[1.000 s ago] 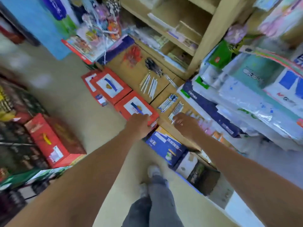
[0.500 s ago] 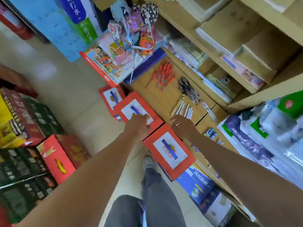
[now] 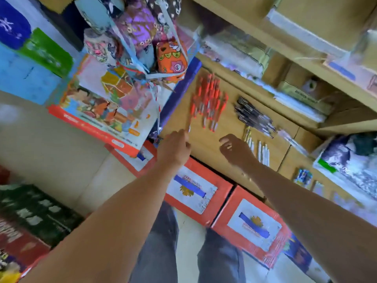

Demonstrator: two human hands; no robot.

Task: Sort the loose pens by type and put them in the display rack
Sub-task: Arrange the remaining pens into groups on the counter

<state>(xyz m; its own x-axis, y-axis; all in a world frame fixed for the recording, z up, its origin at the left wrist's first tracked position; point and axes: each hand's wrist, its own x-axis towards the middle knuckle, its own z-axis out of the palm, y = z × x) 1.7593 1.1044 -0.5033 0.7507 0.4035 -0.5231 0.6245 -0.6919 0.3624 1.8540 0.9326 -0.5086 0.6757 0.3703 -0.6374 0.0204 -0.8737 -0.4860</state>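
Sorted groups of pens lie on the wooden shelf top (image 3: 206, 146): red pens (image 3: 209, 99), black pens (image 3: 254, 117), white pens (image 3: 263, 153) and, further right, blue pens (image 3: 304, 176). My left hand (image 3: 175, 149) reaches to the lower left edge of the red group, and its fingertips pinch the near end of one red pen (image 3: 189, 122). My right hand (image 3: 234, 150) hovers over the shelf just left of the white pens, fingers loosely curled and holding nothing. The picture is blurred by motion.
Red cartons (image 3: 195, 189) (image 3: 253, 224) stand on the floor against the shelf front, above my legs (image 3: 163, 252). Patterned pouches (image 3: 142, 37) hang over a colourful boxed set (image 3: 106, 103) left of the pens. Stacked paper packs (image 3: 302, 99) fill the shelf behind.
The view has swung left along the shelf. My left hand left the red carton and rose to the red pens. My right hand moved from the white pens to the bare wood.
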